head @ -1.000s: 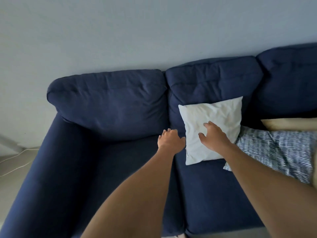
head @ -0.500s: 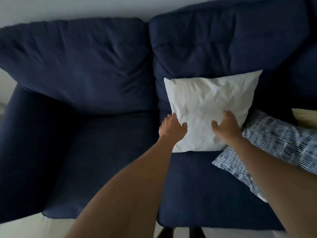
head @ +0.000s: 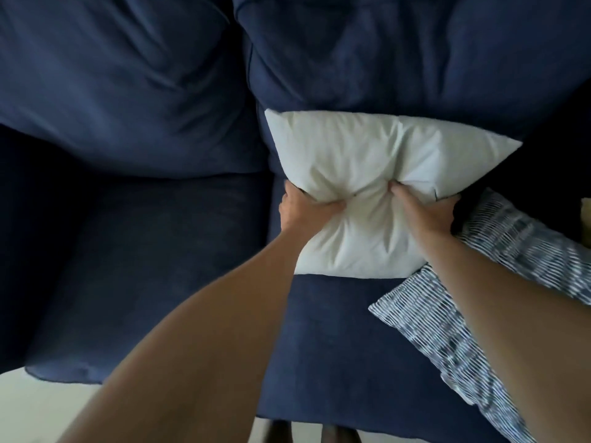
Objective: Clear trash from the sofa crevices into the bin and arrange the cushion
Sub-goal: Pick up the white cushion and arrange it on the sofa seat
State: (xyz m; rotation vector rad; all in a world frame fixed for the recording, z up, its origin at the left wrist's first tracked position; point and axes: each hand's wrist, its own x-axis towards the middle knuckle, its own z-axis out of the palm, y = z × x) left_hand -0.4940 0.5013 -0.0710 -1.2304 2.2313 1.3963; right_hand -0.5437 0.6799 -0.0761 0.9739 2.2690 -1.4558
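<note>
A white cushion (head: 361, 161) leans against the back of the dark blue sofa (head: 134, 238), over the middle seat. My left hand (head: 303, 209) clutches its left side, fingers dug into the fabric. My right hand (head: 425, 209) grips it right of centre, bunching the cover into folds between the two hands. No trash and no bin are visible.
A blue-and-white striped cushion (head: 447, 321) lies flat on the seat to the right, partly under my right forearm. A sliver of a yellow cushion (head: 586, 219) shows at the right edge. Pale floor (head: 35, 407) lies in front of the sofa at lower left.
The view has closed in on the sofa. Both hands went from resting at the white cushion's lower edge to gripping it, and the cover now creases between them.
</note>
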